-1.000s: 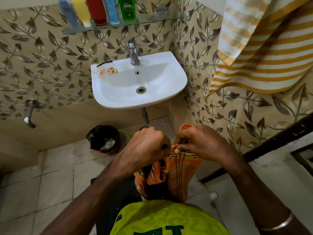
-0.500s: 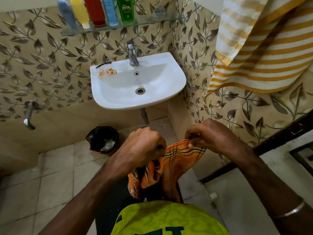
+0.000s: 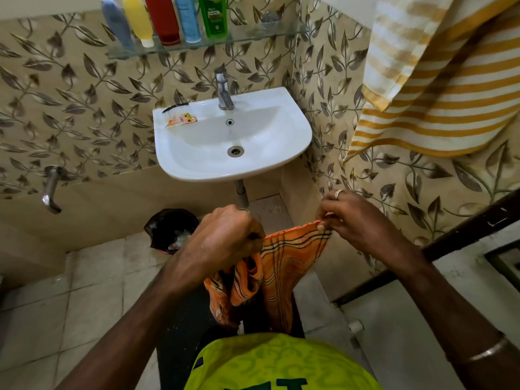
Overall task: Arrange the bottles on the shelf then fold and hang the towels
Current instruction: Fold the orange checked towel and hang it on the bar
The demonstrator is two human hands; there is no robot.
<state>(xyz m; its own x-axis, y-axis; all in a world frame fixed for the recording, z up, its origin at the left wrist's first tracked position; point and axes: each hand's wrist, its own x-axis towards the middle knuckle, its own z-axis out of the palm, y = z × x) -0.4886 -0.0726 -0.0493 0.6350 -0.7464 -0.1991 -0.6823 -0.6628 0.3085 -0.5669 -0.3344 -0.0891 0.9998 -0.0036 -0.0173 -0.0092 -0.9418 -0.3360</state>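
- Head view: both hands hold the orange checked towel (image 3: 284,266) in mid-air, in front of the person's body and below the front rim of the sink (image 3: 233,175); nothing carries it but the fingers
- Left hand (image 3: 225,240) is a closed fist bunched on the towel's left end; fingertips hidden under the knuckles, so the exact pinch point can't be read
- Right hand (image 3: 357,220) pinches the top hem between thumb and fingertips at the right corner, other fingers curled
- Key relation: the top hem runs left-right between the two hands, rising slightly toward the right, and looks fairly taut. Rest of the cloth hangs straight down from that edge, crumpled below the left fist. Long axis looks vertical; lower end is hidden behind the yellow shirt (image 3: 275,364)
- Neither hand is nearer, both are already on the hem. Judgement: the next fold depends on flattening the bunched left side first
- Versus the earlier frames: the hands have moved apart. They were nearly touching one second ago; now a clear span of hem is open between them, and the right hand sits higher and further right
- Bottles (image 3: 166,21) stand in a row on the glass shelf (image 3: 253,35), so that part looks done
- Striped towel (image 3: 439,80) hangs on the right wall
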